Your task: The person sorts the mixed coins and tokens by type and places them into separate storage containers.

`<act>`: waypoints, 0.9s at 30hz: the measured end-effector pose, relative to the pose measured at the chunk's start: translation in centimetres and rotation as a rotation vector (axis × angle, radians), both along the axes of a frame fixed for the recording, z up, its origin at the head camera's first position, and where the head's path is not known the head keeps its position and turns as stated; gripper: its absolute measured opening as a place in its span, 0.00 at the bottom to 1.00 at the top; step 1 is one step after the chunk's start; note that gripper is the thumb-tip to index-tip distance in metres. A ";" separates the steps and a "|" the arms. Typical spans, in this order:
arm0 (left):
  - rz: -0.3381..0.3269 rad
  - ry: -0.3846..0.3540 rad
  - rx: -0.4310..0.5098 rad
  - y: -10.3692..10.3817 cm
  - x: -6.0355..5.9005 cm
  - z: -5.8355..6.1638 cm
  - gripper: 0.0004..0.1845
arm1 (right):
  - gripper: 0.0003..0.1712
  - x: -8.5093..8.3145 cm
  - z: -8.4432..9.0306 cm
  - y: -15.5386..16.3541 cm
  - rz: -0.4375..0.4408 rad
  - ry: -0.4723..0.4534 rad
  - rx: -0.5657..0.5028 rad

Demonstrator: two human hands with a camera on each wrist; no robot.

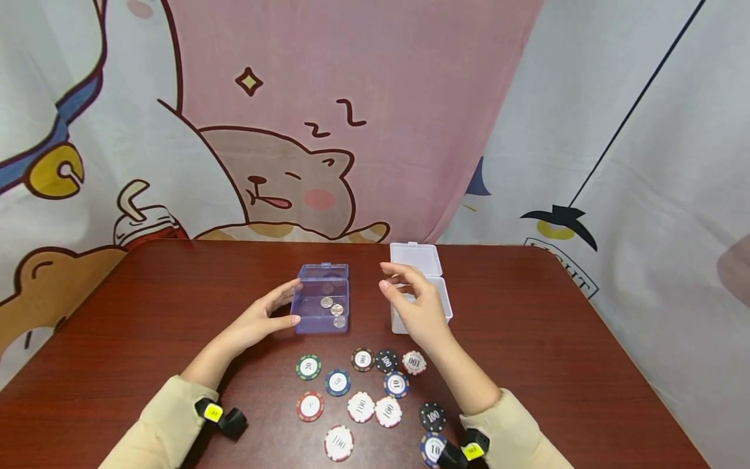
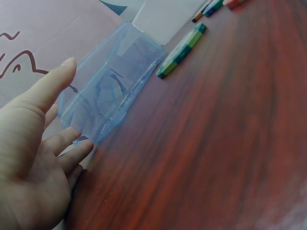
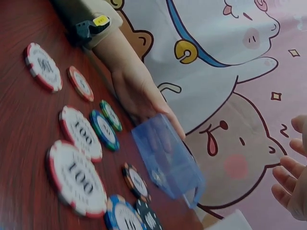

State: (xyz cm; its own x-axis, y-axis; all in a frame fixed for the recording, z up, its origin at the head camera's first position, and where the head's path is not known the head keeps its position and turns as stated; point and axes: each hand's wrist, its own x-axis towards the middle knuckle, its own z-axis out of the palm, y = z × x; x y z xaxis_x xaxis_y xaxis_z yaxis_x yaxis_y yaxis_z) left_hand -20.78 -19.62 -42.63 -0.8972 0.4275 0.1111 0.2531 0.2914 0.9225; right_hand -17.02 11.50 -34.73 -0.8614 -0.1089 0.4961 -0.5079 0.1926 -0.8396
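Your left hand [image 1: 263, 319] rests open against the left side of the small blue box [image 1: 321, 306], fingers straight and touching its wall, while your right hand [image 1: 413, 306] hovers above the table with fingers loosely curled and holding nothing, just in front of the clear white box [image 1: 417, 260]. The blue box sits open near the middle of the table [image 1: 586, 365], three silvery coins [image 1: 333, 311] lying inside. It is thin, light translucent plastic on slick polished red-brown wood, so I judge a firm nudge from your left fingers could slide or tip it and spill the coins. The poker chips [image 1: 360, 407] lie flat and scattered just in front, round with striped edges; a sleeve dragged across could sweep them off
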 end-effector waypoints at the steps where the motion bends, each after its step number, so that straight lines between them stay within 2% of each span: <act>1: 0.000 0.001 0.000 0.0 0.0 0.0 0.39 | 0.17 0.0 0.0 0.3 -0.004 0.001 0.005; 11: -0.006 -0.008 0.012 0.0 0.0 0.0 0.39 | 0.17 0.0 -0.5 3.3 -0.063 0.014 0.069; 19: -0.007 -0.004 0.011 0.0 0.0 -0.1 0.39 | 0.17 1.6 1.4 4.6 -0.079 -0.003 0.125; 27: -0.007 -0.002 0.009 0.0 -0.1 -0.1 0.39 | 0.16 1.1 0.4 6.8 -0.102 -0.012 0.138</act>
State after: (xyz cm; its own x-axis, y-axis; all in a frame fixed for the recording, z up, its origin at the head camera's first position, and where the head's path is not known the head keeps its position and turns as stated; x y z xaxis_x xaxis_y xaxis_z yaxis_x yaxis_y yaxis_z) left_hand -20.84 -19.64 -42.72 -0.8946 0.4324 0.1129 0.2531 0.2819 0.9255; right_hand -15.95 18.32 -34.36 -0.8771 -0.0870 0.4724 -0.4702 0.3561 -0.8075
